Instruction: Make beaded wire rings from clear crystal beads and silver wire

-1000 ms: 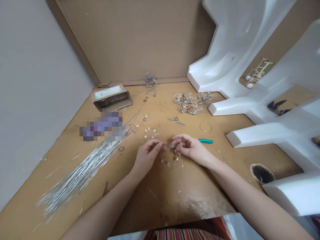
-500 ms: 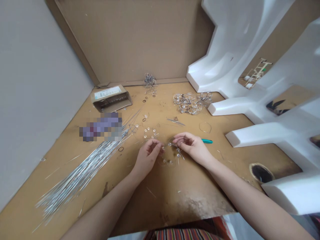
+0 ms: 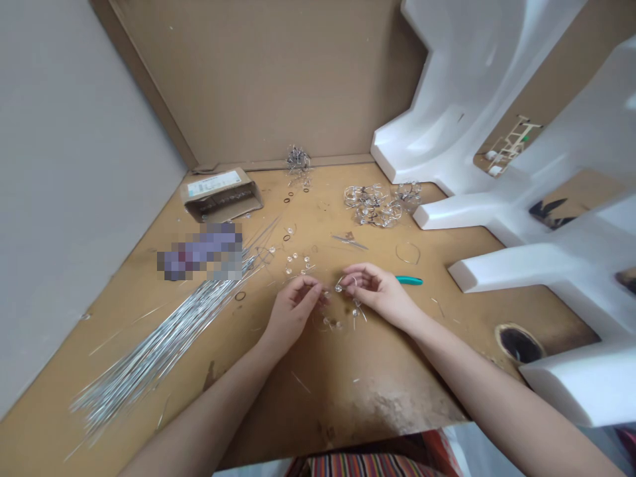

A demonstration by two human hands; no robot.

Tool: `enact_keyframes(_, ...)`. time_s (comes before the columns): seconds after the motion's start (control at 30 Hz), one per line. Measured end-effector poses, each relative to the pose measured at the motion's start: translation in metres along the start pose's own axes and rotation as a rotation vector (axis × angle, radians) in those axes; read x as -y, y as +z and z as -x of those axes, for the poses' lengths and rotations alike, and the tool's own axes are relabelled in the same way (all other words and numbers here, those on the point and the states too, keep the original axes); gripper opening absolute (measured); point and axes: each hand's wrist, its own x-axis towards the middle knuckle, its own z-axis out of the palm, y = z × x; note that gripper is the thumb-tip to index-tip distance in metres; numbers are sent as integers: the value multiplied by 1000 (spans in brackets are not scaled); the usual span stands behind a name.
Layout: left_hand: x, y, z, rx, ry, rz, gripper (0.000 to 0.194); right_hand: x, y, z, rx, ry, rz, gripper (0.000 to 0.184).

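Observation:
Between my two hands is a ring of wire strung with clear beads [image 3: 356, 313], some of it blurred. My left hand [image 3: 297, 306] is closed, thumb against forefinger, pinching the ring's left side. Fingers of my right hand [image 3: 380, 291] are curled together on the wire at the upper right, close to a clear bead [image 3: 338, 288]. A second beaded ring [image 3: 289, 270] lies on the table just beyond my left hand. Partly behind my right hand rests a tool with a teal handle [image 3: 410, 280].
A bundle of silvery wires [image 3: 163, 351] lies on the left, below a cardboard box [image 3: 221, 192]. Finished-looking beaded wire pieces [image 3: 375, 205] are heaped at the back right. White moulded legs [image 3: 501, 265] stand along the right, near a dark hole [image 3: 519, 343] in the table.
The beaded ring has shifted and turned slightly between my hands. My right fingers have moved a little along the wire, while my left hand has stayed nearly still.

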Motion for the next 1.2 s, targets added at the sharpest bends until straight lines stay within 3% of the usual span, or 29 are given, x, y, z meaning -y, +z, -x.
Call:
enact_keyframes(0.3,-1,2,2,8,-16,4,20,-2,6,3,48,2,107,31)
enact_keyframes(0.43,2,1,0,-7,7,-5,20,-7,5,4,16,-35,240,29)
enact_keyframes(0.6,10,-2,-3,1,-17,-36,20,-10,3,5,88,-51,370,27)
enact_keyframes(0.67,14,-2,-4,14,-34,-33,20,-7,-3,1,87,-56,528,27)
enact_keyframes(0.8,17,-1,-7,33,-25,-24,22,6,-25,-22,-22,-66,1116,28)
enact_keyframes(0.93,20,1,-8,42,-34,-35,22,20,-40,-58,-48,-39,1351,26)
enact_keyframes(1.07,25,0,-10,60,-39,-77,22,28,-29,-90,103,-53,1530,23)
enact_keyframes(1.2,29,-3,-10,51,69,-303,20,29,-5,-109,239,-37,1655,26)
